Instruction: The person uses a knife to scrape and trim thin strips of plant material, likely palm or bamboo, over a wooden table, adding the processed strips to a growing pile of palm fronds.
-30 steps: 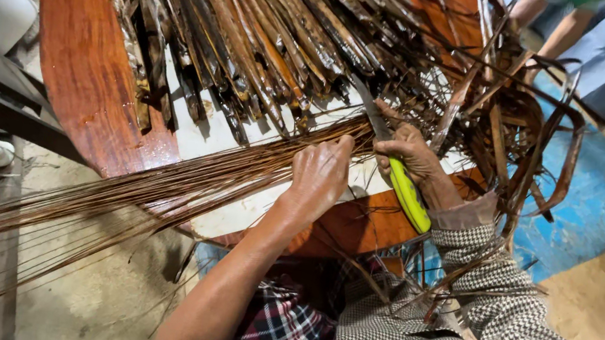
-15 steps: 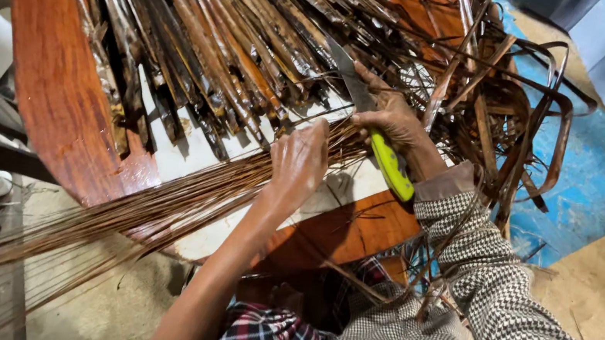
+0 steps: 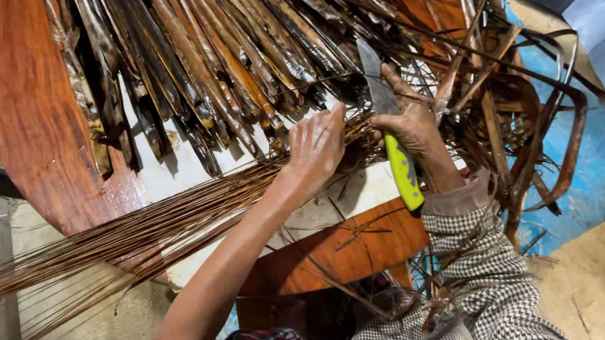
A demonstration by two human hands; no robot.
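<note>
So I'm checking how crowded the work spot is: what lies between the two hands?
In the head view, thin brown leaf ribs cross the gap between the left hand and the right hand, over a white board. The knife sits in the right hand.

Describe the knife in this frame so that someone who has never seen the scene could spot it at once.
Start at the reddish-brown wooden table heaped with dark dried leaf strips. At its near edge, the right hand grips the knife with a grey metal blade and bright yellow-green handle, beside the left hand pressing a bundle of thin brown sticks. That handle is the only vivid green among browns.
</note>
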